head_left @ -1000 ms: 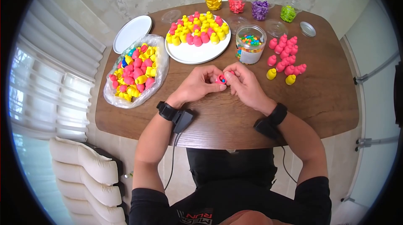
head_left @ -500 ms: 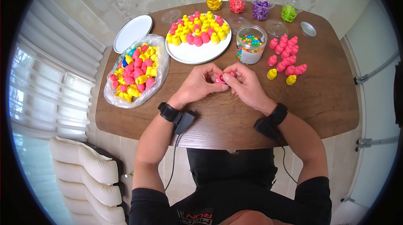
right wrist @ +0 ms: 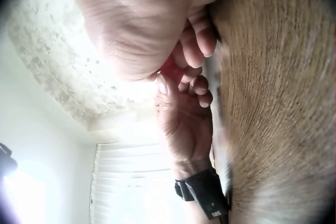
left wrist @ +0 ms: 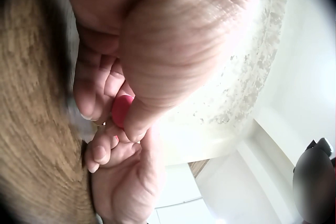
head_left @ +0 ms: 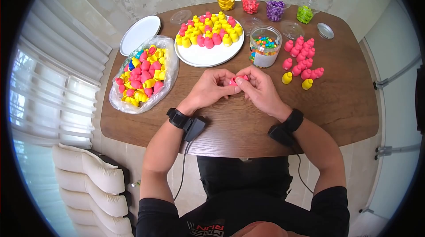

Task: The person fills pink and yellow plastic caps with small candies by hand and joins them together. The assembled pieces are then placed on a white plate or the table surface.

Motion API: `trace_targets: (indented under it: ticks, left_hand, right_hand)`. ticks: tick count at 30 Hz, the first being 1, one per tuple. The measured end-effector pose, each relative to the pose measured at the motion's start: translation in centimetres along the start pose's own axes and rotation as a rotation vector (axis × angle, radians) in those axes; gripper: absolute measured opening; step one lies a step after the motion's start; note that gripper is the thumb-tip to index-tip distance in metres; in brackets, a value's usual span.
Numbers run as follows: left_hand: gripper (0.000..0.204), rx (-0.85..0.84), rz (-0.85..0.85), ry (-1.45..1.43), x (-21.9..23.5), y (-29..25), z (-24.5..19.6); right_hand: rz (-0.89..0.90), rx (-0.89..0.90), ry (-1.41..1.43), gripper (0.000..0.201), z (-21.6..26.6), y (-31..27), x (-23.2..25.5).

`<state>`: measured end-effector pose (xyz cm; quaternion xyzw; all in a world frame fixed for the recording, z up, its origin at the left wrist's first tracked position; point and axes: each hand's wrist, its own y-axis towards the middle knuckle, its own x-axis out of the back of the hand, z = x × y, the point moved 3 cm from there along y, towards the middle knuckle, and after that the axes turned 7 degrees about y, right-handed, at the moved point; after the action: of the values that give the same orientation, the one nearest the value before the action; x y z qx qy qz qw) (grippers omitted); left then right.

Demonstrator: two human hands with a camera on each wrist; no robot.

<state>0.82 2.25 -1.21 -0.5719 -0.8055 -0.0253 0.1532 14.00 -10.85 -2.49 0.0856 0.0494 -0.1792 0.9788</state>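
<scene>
Both hands meet over the near middle of the table, around a small pink plastic capsule (head_left: 233,80). My left hand (head_left: 207,88) pinches its left part between thumb and fingers. From the other side, my right hand (head_left: 262,91) grips it, thumb laid across the top. Fingers cover most of the capsule; in the left wrist view a rounded pink end (left wrist: 122,110) shows beside the thumb, and in the right wrist view a pink patch (right wrist: 172,70) shows between the fingertips. Beyond the hands stands a clear jar (head_left: 264,55) of small colourful candies.
A white plate (head_left: 210,61) bears pink and yellow capsules. Left of it, a plastic bag (head_left: 170,71) holds loose capsule parts near a white lid (head_left: 140,36). Several pink capsules (head_left: 303,53) and two yellow ones (head_left: 287,78) stand right. Cups with coloured pieces (head_left: 275,11) line the back.
One second ago the left-hand pink part showed its open mouth with colourful candies inside. The right-hand pink part has come over it, and the candies are now hidden.
</scene>
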Motion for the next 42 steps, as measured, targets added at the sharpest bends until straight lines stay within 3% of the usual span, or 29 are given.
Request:
trace_targets:
  ticks: [42]
  left_hand:
    - [0.03, 0.011, -0.006, -0.002, -0.01, 0.16, 0.36]
  right_hand:
    - [-0.017, -0.014, -0.021, 0.018, -0.45, 0.1, 0.23]
